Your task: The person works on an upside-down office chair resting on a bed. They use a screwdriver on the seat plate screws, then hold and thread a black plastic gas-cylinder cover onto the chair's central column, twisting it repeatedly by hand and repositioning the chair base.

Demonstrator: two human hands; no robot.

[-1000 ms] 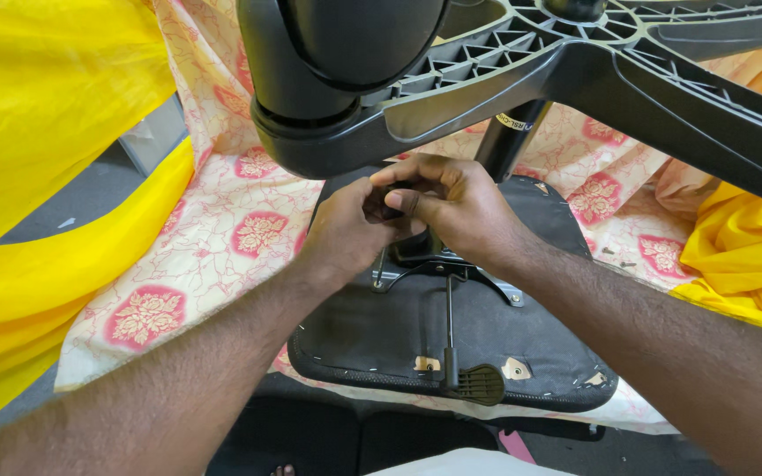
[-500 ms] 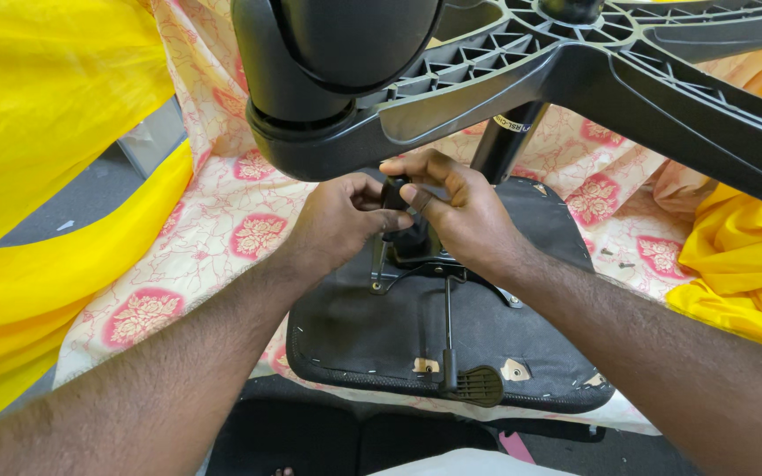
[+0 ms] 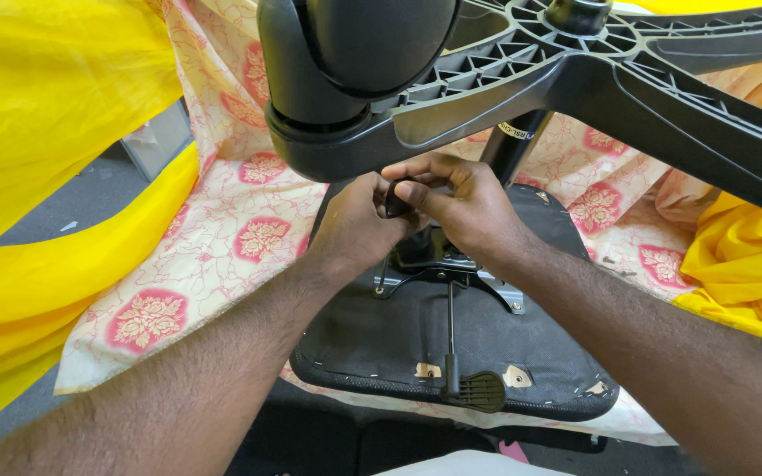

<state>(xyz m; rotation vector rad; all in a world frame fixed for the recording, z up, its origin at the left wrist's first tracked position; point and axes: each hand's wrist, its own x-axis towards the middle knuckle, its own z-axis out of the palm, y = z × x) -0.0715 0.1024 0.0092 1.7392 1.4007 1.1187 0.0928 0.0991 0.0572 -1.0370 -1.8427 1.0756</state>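
An office chair lies upside down, its black seat underside (image 3: 487, 339) facing up on a flowered cloth. The black star base (image 3: 522, 84) with a castor wheel (image 3: 354, 53) looms over my hands. My left hand (image 3: 359, 225) and my right hand (image 3: 465, 207) meet at the metal mechanism plate (image 3: 438, 260) where the gas cylinder (image 3: 509, 145) enters it. Both hands pinch a small black knob (image 3: 396, 198) between their fingertips. A thin lever rod with a black paddle (image 3: 474, 392) runs from the mechanism toward me.
Pink-and-cream flowered cloth (image 3: 222, 229) lies under the seat. Yellow fabric (image 3: 37, 132) is bunched at the left, and more yellow fabric (image 3: 743, 264) at the right. Grey floor (image 3: 81, 198) shows at the left. The base arms (image 3: 707, 115) overhang the right side.
Both hands have stayed at the mechanism, shifting slightly up and left; the fingers have regripped the small black knob. The chair has not moved.
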